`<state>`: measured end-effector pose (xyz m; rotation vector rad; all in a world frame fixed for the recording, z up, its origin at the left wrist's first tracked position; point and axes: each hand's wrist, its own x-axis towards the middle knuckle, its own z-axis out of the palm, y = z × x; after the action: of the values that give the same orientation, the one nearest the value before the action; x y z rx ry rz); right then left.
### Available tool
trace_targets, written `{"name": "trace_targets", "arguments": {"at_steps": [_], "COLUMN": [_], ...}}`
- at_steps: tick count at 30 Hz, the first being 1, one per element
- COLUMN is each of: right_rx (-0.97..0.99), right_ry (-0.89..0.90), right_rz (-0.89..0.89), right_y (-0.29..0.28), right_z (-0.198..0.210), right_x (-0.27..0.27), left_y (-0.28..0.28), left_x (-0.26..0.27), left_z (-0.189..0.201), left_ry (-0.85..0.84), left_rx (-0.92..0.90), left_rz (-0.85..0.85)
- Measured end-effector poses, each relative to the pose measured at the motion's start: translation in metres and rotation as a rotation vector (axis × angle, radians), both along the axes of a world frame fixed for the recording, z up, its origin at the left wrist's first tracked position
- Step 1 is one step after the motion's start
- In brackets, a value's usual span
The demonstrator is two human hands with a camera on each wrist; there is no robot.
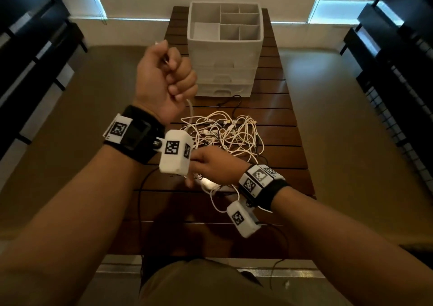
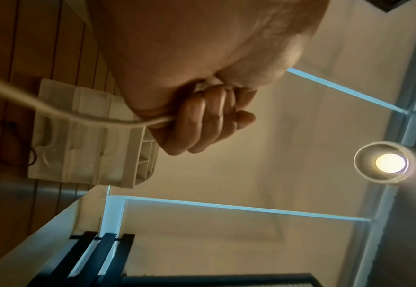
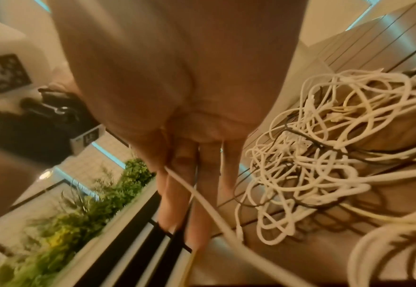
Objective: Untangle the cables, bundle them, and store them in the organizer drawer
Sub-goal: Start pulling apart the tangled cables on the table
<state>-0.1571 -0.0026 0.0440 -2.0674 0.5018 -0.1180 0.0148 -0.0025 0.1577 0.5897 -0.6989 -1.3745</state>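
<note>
My left hand (image 1: pixel 167 74) is raised in a fist above the table, gripping one white cable (image 1: pixel 190 109) that drops to the tangle. The left wrist view shows the fingers (image 2: pixel 196 124) curled round that cable (image 2: pixel 91 118). The tangle of white and black cables (image 1: pixel 225 132) lies mid-table. My right hand (image 1: pixel 210 167) hovers low at its near edge, partly hidden behind the left wrist camera. In the right wrist view a white cable (image 3: pixel 209 209) comes out between the thumb and the straight fingers (image 3: pixel 202 194), beside the tangle (image 3: pixel 312 155). The white organizer (image 1: pixel 225 55) stands behind, drawers closed.
The slatted wooden table (image 1: pixel 281 177) is narrow, with floor on both sides. Dark shelving (image 1: pixel 398 71) flanks the room left and right. A black cable (image 1: pixel 140 212) hangs over the table's near edge. The organizer (image 2: pixel 83 139) has open top compartments. Green plants (image 3: pixel 91 203) stand to my left.
</note>
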Motion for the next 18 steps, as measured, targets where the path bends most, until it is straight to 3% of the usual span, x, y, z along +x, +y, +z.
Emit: {"name": "trace_targets", "arguments": {"at_steps": [6, 10, 15, 18], "right_rx": [-0.008, -0.089, -0.044, -0.118], "right_ry": [0.112, 0.2, 0.201, 0.209], "right_rz": [-0.106, -0.052, -0.19, -0.249], "right_y": [-0.02, -0.02, -0.031, -0.042], "right_z": [-0.02, -0.034, -0.032, -0.031], "right_x": [-0.06, -0.067, -0.086, -0.099], "left_y": [0.011, 0.007, 0.009, 0.014], "left_x": [0.06, 0.047, 0.052, 0.061], "left_z": [0.019, 0.015, 0.019, 0.011], "left_ry": [-0.009, -0.026, -0.043, -0.098], "left_rx": [0.013, 0.06, 0.095, 0.122], "left_rz": [0.115, 0.235, 0.338, 0.357]}}
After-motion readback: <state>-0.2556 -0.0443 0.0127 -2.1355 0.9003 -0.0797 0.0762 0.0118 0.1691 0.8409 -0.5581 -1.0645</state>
